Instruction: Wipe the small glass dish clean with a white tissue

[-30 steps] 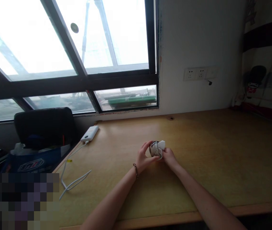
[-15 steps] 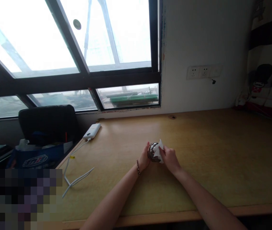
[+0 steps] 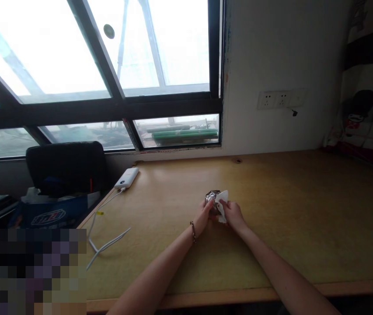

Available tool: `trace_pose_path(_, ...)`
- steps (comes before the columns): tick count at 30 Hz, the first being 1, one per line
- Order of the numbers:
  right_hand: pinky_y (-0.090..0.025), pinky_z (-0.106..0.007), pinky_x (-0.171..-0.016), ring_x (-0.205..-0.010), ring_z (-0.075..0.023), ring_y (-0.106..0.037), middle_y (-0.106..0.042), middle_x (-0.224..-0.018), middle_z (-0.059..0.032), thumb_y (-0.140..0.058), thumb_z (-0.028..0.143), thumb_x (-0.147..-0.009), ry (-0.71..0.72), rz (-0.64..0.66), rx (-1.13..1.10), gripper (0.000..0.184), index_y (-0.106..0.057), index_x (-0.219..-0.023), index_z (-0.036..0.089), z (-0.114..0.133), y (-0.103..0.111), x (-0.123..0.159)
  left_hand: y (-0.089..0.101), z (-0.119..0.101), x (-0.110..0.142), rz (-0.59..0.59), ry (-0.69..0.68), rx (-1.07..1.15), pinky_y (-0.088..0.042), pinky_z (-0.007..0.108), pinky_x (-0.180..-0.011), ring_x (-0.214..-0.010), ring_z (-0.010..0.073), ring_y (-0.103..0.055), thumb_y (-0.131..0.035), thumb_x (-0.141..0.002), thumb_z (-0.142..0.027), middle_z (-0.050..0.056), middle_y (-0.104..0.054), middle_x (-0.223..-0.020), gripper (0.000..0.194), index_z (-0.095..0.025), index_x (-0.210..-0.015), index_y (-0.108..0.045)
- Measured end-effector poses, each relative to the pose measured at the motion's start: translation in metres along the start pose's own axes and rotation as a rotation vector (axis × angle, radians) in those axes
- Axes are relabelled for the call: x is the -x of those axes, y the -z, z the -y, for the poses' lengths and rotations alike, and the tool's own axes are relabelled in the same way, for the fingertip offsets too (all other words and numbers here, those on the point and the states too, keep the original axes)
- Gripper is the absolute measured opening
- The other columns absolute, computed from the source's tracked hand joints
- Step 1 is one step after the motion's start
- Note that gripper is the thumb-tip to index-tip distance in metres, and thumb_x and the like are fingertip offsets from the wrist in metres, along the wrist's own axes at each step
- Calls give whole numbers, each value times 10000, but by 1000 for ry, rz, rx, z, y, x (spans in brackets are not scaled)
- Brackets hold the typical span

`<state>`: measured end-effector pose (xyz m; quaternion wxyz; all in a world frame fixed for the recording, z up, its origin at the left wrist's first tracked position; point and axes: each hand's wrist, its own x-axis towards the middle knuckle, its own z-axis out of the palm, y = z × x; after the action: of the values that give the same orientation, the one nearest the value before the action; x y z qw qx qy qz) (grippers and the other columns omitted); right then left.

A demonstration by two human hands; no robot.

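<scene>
Both my hands meet over the middle of the wooden desk (image 3: 287, 210). My left hand (image 3: 203, 215) is closed around a small round shiny dark object (image 3: 211, 196), holding it from the left. My right hand (image 3: 232, 215) is closed on a white tissue (image 3: 222, 199) and presses it against the object's right side. A thin bracelet sits on my left wrist. What the round object is cannot be made out.
A white power bank (image 3: 127, 178) lies at the desk's back left, its white cable (image 3: 104, 245) trailing over the left edge. A black chair (image 3: 64, 164) and a blue bag (image 3: 50, 214) stand left of the desk. Wall sockets (image 3: 280, 99) are above; patterned fabric (image 3: 363, 113) hangs at right.
The hands turned the round object and shifted the tissue from its top to its right side. The view has drifted slightly.
</scene>
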<state>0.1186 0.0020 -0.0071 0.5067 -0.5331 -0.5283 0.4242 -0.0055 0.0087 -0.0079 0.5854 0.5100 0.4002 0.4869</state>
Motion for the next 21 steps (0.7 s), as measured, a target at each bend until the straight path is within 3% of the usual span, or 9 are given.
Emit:
trace_pose_path(4,-270,-241,-465,-470,-154,-506,-581,-514,-55,-352,497,-792,287,-27,415,439,-584,-607,173,11,9,1,3,7,-5,53,165,123,-267,187,-296,-310,67,-387,-320,-697,-610,1,-491,-441,532,-122,-644,-523)
trace_pose_path(9,-268,-234,-498,-507,-143,-494,-578,-553,-56,-373,512,-781,318,-100,525,417,-570,-617,183,16,17,2,5,-5,-3,155,337,267,-193,171,-282,-312,78,-414,-291,-705,-620,6,-515,-446,546,-131,-679,-533)
trace_pose_path(14,-299,-231,-479,-518,-144,-481,-557,-543,-41,-358,538,-765,208,-207,277,469,-548,-593,145,12,15,-5,13,-16,-2,223,478,368,-179,161,-302,-420,137,-527,-280,-681,-666,78,-595,-576,627,-105,-713,-556)
trace_pose_path(19,-390,-230,-512,-602,-162,-553,-632,-700,-50,-560,479,-647,28,18,-153,402,-598,-822,119,7,11,-13,17,-17,-3,209,453,451,-163,160,-299,-416,141,-522,-278,-682,-667,78,-583,-560,625,-109,-686,-559)
trace_pose_path(21,-427,-244,-580,-697,-179,-580,-646,-822,-72,-605,430,-619,14,46,-285,412,-587,-897,127,8,10,-13,15,-17,-3,196,455,456,-166,159,-299,-420,143,-525,-278,-683,-668,78,-583,-562,627,-107,-691,-558)
